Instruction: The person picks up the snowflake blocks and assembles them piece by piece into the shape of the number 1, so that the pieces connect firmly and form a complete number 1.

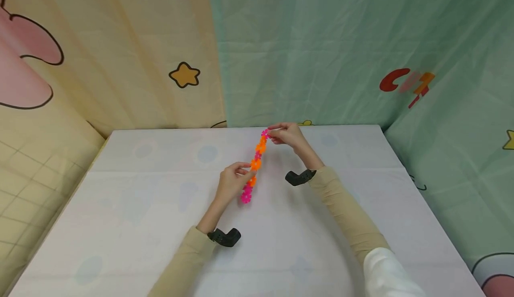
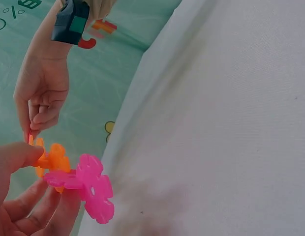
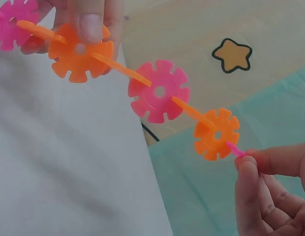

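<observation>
A chain of interlocked pink and orange notched plastic discs (image 3: pixel 160 91) stretches between my two hands above the table. My left hand (image 1: pixel 233 182) pinches an orange disc toward the chain's lower end, thumb on its face in the right wrist view. Beyond that grip, pink discs (image 2: pixel 96 189) stick out at the near end. At the far, upper end, my right hand (image 1: pixel 287 135) pinches a pink disc (image 3: pixel 236 149) edge-on between thumb and forefinger. An orange disc (image 3: pixel 217 134) hangs right beside those fingertips.
A white cloth with faint pale spots covers the table (image 1: pixel 132 225). Behind the far edge hang a beige curtain (image 1: pixel 132 65) and a green curtain (image 1: pixel 321 56) with printed figures. Each wrist carries a black camera mount (image 1: pixel 224 237).
</observation>
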`<action>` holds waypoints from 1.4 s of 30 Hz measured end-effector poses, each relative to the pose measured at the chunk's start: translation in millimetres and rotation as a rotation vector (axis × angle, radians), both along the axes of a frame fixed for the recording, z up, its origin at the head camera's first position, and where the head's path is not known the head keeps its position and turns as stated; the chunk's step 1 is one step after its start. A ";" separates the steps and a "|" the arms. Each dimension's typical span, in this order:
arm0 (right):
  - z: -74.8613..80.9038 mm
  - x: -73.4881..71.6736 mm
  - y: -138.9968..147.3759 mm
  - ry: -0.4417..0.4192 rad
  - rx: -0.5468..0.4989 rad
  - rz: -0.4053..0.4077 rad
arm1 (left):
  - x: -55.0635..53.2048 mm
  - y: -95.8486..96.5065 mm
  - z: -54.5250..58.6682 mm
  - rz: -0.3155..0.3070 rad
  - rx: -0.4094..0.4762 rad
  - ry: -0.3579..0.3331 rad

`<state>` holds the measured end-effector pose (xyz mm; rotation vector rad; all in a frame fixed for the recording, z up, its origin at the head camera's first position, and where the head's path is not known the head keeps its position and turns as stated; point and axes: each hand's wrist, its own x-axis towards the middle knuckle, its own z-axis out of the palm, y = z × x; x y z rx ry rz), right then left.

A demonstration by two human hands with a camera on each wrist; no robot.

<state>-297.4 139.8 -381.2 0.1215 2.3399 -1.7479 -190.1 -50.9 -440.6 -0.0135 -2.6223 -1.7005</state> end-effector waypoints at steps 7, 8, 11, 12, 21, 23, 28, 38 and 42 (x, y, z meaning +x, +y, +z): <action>-19.8 -17.5 -14.5 -0.011 -0.003 -0.008 | -6.5 3.4 -8.1 0.052 0.011 -0.069; -22.7 -19.5 -16.3 -0.008 -0.005 -0.012 | -7.5 3.8 -9.4 0.062 0.003 -0.070; -32.0 -24.7 -20.4 -0.002 -0.021 -0.018 | -10.9 5.3 -15.1 0.092 -0.030 -0.061; -35.6 -26.3 -21.6 -0.001 -0.021 -0.018 | -11.6 5.9 -16.8 0.102 -0.040 -0.056; -59.1 -29.1 -30.5 0.003 -0.007 -0.022 | -13.2 12.5 -20.8 0.162 -0.101 -0.065; -62.4 -28.1 -31.3 0.002 0.011 -0.022 | -12.6 13.8 -20.8 0.160 -0.099 -0.083; -69.3 -26.2 -33.3 0.019 0.055 -0.007 | -11.8 15.5 -22.1 0.157 -0.097 -0.112; -76.3 -23.5 -34.5 0.031 0.133 0.052 | -13.9 15.8 -27.6 0.140 -0.109 -0.078; -74.1 -18.7 -28.3 0.062 0.178 0.075 | -13.8 15.2 -29.7 0.128 -0.100 -0.084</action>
